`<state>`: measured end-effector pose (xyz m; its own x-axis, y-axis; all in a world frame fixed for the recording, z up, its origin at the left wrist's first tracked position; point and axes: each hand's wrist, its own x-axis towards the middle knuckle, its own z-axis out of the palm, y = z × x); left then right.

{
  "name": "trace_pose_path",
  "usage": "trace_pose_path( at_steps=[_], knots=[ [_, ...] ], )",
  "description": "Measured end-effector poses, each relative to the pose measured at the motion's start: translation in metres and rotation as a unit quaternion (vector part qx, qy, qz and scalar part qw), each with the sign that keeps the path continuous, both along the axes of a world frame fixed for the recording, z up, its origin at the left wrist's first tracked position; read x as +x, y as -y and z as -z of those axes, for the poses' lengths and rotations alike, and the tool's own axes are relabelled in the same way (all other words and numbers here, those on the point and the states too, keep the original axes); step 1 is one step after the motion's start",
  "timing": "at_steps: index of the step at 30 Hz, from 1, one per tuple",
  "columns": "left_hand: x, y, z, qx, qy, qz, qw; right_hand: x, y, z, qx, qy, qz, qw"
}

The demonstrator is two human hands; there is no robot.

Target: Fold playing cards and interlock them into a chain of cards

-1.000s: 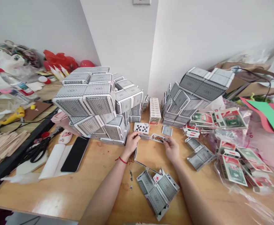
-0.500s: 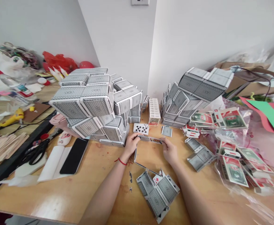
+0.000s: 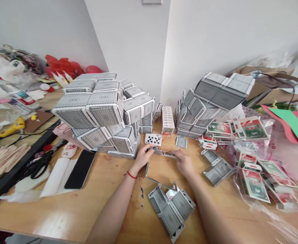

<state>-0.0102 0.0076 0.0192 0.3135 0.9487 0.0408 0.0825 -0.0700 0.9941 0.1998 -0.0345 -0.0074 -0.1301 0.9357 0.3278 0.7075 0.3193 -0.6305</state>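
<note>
Head view, left hand (image 3: 143, 156) and right hand (image 3: 183, 162) each pinching one end of the playing cards (image 3: 164, 153), holding them just in front of the nine of spades (image 3: 153, 139), grey card-back assembly (image 3: 171, 209) lying nearer the person, black phone (image 3: 80, 168) resting well left.

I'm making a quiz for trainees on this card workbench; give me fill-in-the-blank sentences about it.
The left hand and right hand each grip one end of the cards; the left wrist wears a ____ band.
The face-up card beyond the left hand has ____ pips.
Left of the phone lie black-handled ____.
Missing words: red; black; scissors.
</note>
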Motion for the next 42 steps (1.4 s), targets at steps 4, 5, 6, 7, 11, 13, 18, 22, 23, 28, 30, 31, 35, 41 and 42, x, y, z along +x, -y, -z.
trace_pose_path(
  at_steps=[4,5,6,7,11,13,18,22,23,28,30,31,35,41,42],
  knots=[
    [0.001,0.0,0.001,0.003,-0.002,-0.001,1.0,0.002,0.0,0.001,-0.008,0.033,-0.003,0.999],
    [0.001,0.0,0.001,0.005,-0.002,-0.003,1.0,0.002,0.0,0.002,-0.008,0.037,0.0,0.999],
    [0.001,0.0,0.001,0.007,-0.002,-0.005,1.0,0.002,0.0,0.002,-0.007,0.039,0.002,0.999],
    [0.002,0.0,0.002,0.008,-0.003,-0.006,1.0,0.002,0.0,0.002,-0.006,0.04,0.003,0.999],
    [0.002,0.001,0.001,0.016,-0.011,-0.005,1.0,-0.002,-0.001,0.002,-0.002,0.03,0.005,1.0],
    [0.003,0.002,0.001,0.022,-0.017,-0.008,1.0,-0.004,-0.002,0.002,0.004,0.016,0.007,1.0],
    [0.002,0.003,0.001,0.025,-0.024,-0.003,0.999,-0.005,-0.005,0.004,0.024,-0.03,0.01,0.999],
    [0.002,0.002,0.003,0.023,-0.023,-0.011,0.999,-0.007,-0.005,0.006,0.037,-0.026,0.021,0.999],
    [0.002,0.002,0.004,0.021,-0.023,-0.015,0.999,-0.007,-0.005,0.007,0.04,-0.023,0.023,0.999],
    [0.004,0.002,0.005,0.022,-0.019,-0.028,0.999,-0.01,-0.004,0.008,0.047,-0.004,0.024,0.999],
    [0.004,0.002,0.004,0.026,-0.019,-0.032,0.999,-0.01,-0.005,0.007,0.046,0.002,0.015,0.999],
    [0.005,0.002,0.003,0.029,-0.02,-0.033,0.999,-0.01,-0.006,0.007,0.044,0.002,0.009,0.999],
    [0.005,0.004,0.001,0.031,-0.02,-0.03,0.999,-0.013,-0.007,0.004,0.036,-0.004,-0.01,0.999],
    [0.01,0.004,0.003,0.006,-0.013,-0.038,0.999,-0.018,-0.008,0.003,0.022,-0.02,-0.015,0.999],
    [0.01,0.004,0.004,0.006,-0.013,-0.04,0.999,-0.018,-0.009,0.004,0.02,-0.024,-0.017,0.999]
  ],
)
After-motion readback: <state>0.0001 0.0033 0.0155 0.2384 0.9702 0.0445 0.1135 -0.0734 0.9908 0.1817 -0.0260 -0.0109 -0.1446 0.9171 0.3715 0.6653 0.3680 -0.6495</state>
